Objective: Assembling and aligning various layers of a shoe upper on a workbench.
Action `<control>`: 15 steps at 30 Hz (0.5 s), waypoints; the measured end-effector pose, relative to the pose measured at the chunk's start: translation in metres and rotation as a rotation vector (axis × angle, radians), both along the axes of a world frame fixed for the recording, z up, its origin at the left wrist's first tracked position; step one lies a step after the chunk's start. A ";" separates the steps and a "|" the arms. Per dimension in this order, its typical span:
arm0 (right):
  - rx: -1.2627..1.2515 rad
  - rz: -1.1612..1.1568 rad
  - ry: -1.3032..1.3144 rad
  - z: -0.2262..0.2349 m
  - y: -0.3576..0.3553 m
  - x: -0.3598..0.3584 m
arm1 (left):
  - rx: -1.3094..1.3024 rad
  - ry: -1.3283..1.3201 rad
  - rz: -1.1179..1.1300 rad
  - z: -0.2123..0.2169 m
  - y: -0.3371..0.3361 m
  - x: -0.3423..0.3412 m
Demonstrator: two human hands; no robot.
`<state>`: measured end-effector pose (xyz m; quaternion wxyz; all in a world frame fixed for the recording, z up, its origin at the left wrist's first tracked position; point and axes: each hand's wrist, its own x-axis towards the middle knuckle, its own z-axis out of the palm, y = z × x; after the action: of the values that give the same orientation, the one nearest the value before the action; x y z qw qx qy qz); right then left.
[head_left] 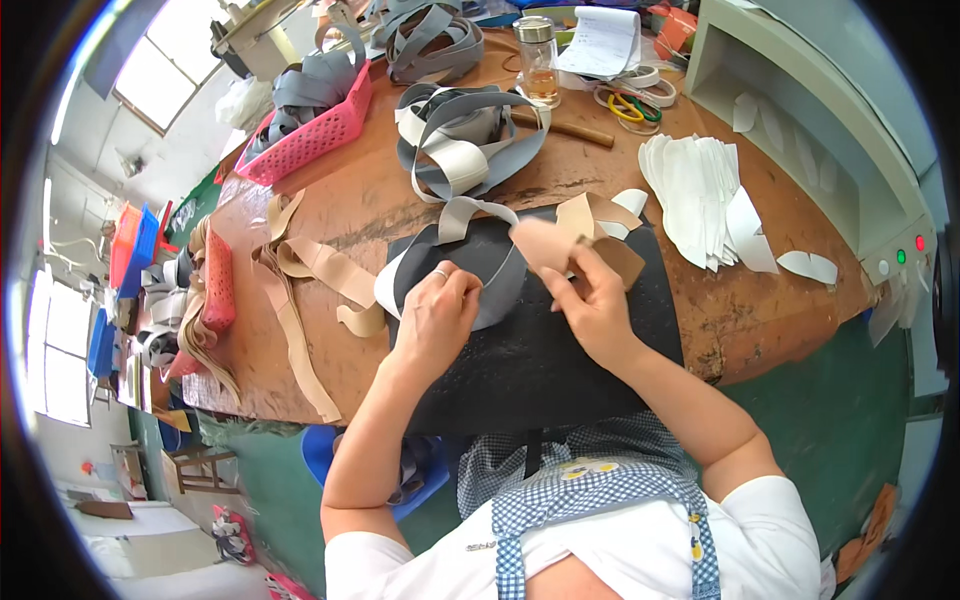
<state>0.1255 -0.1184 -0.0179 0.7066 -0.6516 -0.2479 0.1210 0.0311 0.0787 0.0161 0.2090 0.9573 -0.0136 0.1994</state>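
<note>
Brown surface (765,325), far part of its black mat (560,375): fingers of the right hand (603,315) pinch a tan leather-like piece (541,245) (probably light, pliable, best held edgewise); left hand (437,317) fingers curl, grip unclear.

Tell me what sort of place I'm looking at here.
Probably a small workshop for leather, fabric or similar sheet material: the worn brown worktable bears a fanned stack of white cut pieces and a pink perforated basket of grey strips.

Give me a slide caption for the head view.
Left hand and right hand over a black mat, the right holding a tan piece, with white pieces on the table.
</note>
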 end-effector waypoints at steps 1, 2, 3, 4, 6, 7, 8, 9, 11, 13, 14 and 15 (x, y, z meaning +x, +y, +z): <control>-0.041 -0.003 -0.057 0.013 0.008 0.001 | -0.056 -0.013 -0.025 0.000 -0.005 -0.002; -0.081 -0.007 -0.273 0.013 0.017 0.006 | -0.112 -0.026 -0.050 -0.001 -0.009 -0.004; -0.121 -0.005 -0.489 0.009 0.027 0.009 | -0.106 -0.021 -0.056 -0.002 -0.012 -0.007; -0.099 0.017 -0.589 0.005 0.038 0.012 | -0.122 -0.036 -0.054 -0.003 -0.016 -0.008; -0.091 0.027 -0.580 -0.002 0.041 0.010 | -0.124 -0.066 -0.030 -0.008 -0.022 -0.011; -0.084 0.045 -0.571 -0.004 0.042 0.007 | -0.123 -0.066 -0.022 -0.012 -0.023 -0.010; -0.063 0.036 -0.555 -0.006 0.042 0.006 | -0.160 -0.072 0.013 -0.018 -0.023 -0.009; -0.062 0.045 -0.551 -0.005 0.041 0.003 | -0.196 -0.074 0.049 -0.020 -0.024 -0.011; -0.135 0.050 -0.536 -0.002 0.036 -0.001 | -0.250 -0.046 0.103 -0.023 -0.029 -0.014; -0.108 0.043 -0.553 -0.002 0.037 -0.004 | -0.258 -0.130 0.183 -0.033 -0.027 -0.013; -0.123 0.039 -0.573 -0.001 0.037 -0.008 | -0.256 -0.194 0.270 -0.038 -0.022 -0.012; -0.146 0.030 -0.594 -0.002 0.034 -0.008 | -0.262 -0.224 0.304 -0.033 -0.018 -0.008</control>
<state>0.1180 -0.0847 -0.0202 0.5528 -0.7037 -0.4438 -0.0470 0.0229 0.0607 -0.0166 0.2963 0.8849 0.1336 0.3337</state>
